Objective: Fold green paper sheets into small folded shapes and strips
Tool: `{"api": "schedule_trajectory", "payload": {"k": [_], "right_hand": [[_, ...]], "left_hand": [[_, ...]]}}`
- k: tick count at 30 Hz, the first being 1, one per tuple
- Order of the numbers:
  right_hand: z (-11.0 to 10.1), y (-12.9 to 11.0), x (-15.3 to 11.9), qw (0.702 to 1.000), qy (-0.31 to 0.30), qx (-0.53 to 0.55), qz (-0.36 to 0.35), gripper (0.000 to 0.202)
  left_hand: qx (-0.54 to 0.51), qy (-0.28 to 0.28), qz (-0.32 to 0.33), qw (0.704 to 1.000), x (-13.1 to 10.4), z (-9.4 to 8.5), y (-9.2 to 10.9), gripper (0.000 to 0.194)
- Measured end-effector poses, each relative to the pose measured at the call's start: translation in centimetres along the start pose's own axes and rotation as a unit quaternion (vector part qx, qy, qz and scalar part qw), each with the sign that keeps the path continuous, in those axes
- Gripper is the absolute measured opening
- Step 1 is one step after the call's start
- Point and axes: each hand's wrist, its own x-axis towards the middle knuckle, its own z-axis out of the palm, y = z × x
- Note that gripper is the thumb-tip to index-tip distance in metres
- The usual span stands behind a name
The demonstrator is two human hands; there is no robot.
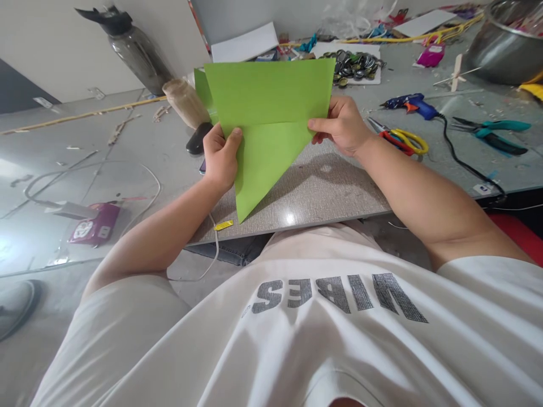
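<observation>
A sheet of green paper (271,96) is held up in front of me above the table, with a horizontal crease across it and a pointed lower end. My left hand (222,155) pinches its left edge, thumb on the near face. On the opposite edge, close to the crease, my right hand (339,127) grips it between thumb and fingers. Part of another green piece (202,85) shows behind the left edge; whether it joins the sheet I cannot tell. Below the sheet lies a speckled board (335,186).
To the right are a blue glue gun (413,104), red-and-yellow-handled scissors (405,140), teal pliers (496,130) and a metal pot (504,45). Bottle caps (356,63) are heaped at the back. On the left stand a dark bottle (138,53), a beige bottle (186,104) and a purple box (95,223).
</observation>
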Motion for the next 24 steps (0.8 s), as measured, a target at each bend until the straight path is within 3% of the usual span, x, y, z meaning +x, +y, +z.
{"api": "schedule_trajectory", "payload": {"k": [8,14,18,24], "right_hand": [[1.5,-1.6,-1.2,0.998,0.054,-0.014,0.025,0.035],[1.9,-2.0,-1.9,0.998,0.046,-0.019,0.033,0.033],[1.9,-1.9,-2.1,0.999,0.034,-0.033,0.02,0.039],[1.6,-2.6,-2.0,0.999,0.044,-0.013,0.029,0.042]], "left_hand": [[-0.01,-0.022,-0.03,0.999,-0.3,0.1,0.5,0.051],[-0.015,-0.045,-0.024,0.999,-0.8,0.5,0.8,0.045],[-0.015,-0.054,-0.034,0.998,-0.9,0.3,0.6,0.047],[-0.063,-0.072,-0.047,0.994,-0.3,0.3,0.7,0.066]]}}
